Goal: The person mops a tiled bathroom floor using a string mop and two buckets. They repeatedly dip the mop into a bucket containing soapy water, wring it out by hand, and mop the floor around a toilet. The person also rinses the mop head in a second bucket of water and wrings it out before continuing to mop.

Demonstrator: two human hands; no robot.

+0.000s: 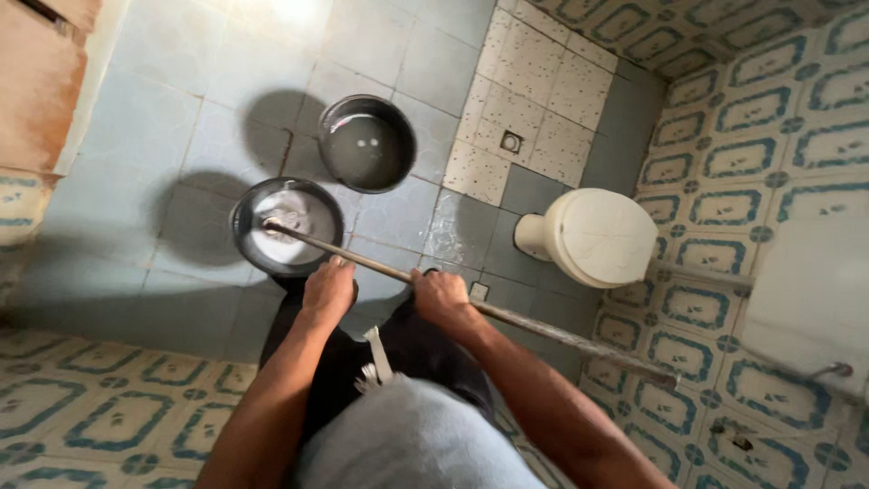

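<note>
Left hand [328, 292] and right hand [441, 299], each grip closed round long metal rod [507, 315]. Rod tip in near basin [287, 226] of whitish mix on tiled floor [163, 136]. Hard stir may tip basin, slop mix; rod tail may strike toilet [593, 235].

The room is dim, with soft, cool light. A bright washed-out patch on the floor tiles [294, 11] at the top edge marks where the light falls in. Two round basins [367, 143] throw soft dark shadows to their left, and a wide shadow lies across the floor in front of the person. The grey liquid shows small glints. Walls bend outward at the edges from the wide lens. Detail is slightly soft and grainy throughout.
</note>
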